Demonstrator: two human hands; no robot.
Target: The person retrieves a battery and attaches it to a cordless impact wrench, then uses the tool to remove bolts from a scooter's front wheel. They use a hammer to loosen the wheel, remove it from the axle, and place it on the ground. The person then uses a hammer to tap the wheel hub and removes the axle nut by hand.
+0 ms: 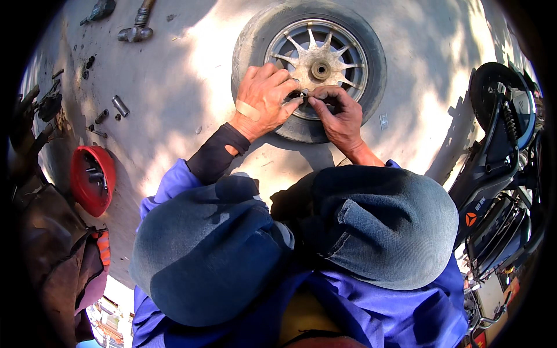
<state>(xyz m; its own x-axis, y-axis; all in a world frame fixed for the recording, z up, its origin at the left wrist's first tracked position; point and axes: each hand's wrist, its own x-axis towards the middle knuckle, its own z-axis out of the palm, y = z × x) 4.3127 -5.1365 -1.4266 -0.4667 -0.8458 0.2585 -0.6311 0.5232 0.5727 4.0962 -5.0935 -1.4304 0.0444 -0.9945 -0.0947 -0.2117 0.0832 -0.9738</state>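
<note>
A wheel (371, 87) with a black tyre and a spoked, grimy metal rim lies flat on the ground in front of my knees. Its round hub (320, 70) faces up. Over the near left part of the rim, my left hand (264, 101) pinches with thumb and fingers; a plaster sits on its back and a black sleeve covers the wrist. My right hand (339, 116) meets it from the right, thumb against curled fingers. Between the fingertips is a small metal piece (304, 93), too small to name. Both hands seem to be on it.
A hammer (136, 35) lies at the far left. Several sockets (120, 106) and small parts are scattered nearer. A red bowl (93, 180) holds dark metal parts. At the right stands a dark two-wheeler (493, 168). A small clear packet (383, 121) lies beside the tyre.
</note>
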